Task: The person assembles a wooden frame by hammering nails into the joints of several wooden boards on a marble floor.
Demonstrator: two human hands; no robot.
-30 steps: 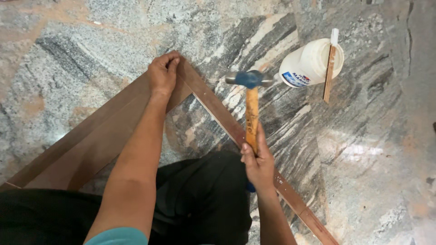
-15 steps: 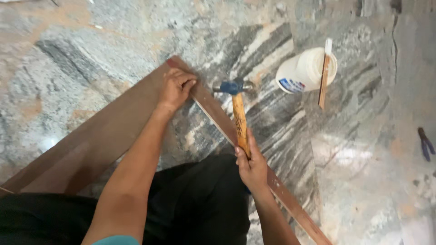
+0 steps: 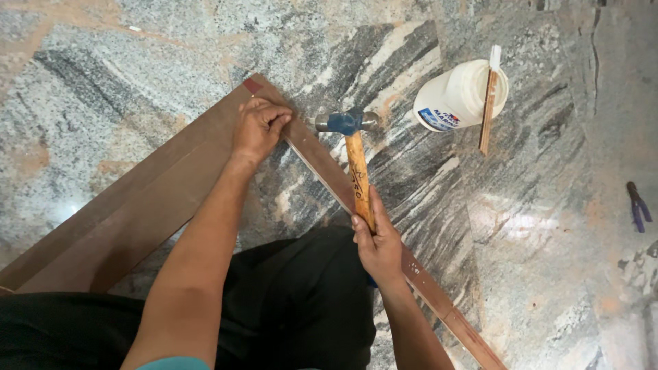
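My left hand (image 3: pixel 259 127) presses down on the corner where a wide brown wooden board (image 3: pixel 130 205) meets a narrow wooden strip (image 3: pixel 439 305). The fingers are curled at the joint; whether they pinch a nail is hidden. My right hand (image 3: pixel 375 245) grips the wooden handle of a hammer (image 3: pixel 351 144) with a blue-painted steel head. The head hovers just right of the strip, a short way from my left hand.
A white plastic glue jar (image 3: pixel 456 96) with a wooden stick (image 3: pixel 488 109) across its mouth stands on the granite floor (image 3: pixel 548 233) at the upper right. Blue-handled pliers (image 3: pixel 637 205) lie at the right edge. My dark-trousered legs fill the bottom.
The view shifted so the corner sits lower in frame. My left hand curled tighter on the joint. The hammer head came down closer to the strip.
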